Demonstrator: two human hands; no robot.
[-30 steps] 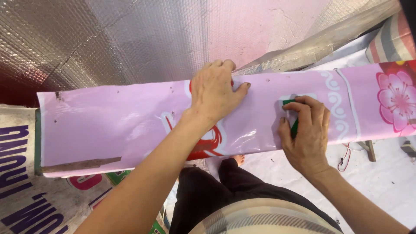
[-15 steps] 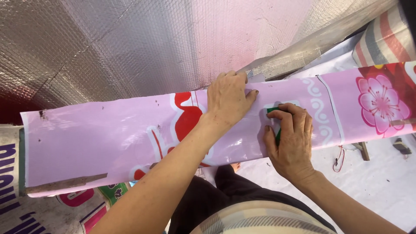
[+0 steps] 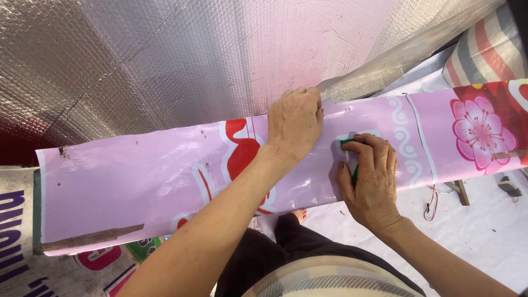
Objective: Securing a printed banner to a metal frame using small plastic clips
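Observation:
A long pink plastic sheet with red shapes and a pink flower print is stretched over a narrow board across my lap. My left hand lies flat on its far edge, fingers curled over the rim, pressing it down. Just to the right, my right hand is closed around a small green object held against the sheet; most of that object is hidden under my fingers.
Silver bubble-foil sheeting lies beyond the board. A striped cloth bag sits at the top right. White floor covering with a red string and small wooden bits lies at the right. Printed banner material is at the left.
The view has drifted, so the board and sheet sit further right and lower in the frame. Both hands keep their places on the sheet, the right still on the green object.

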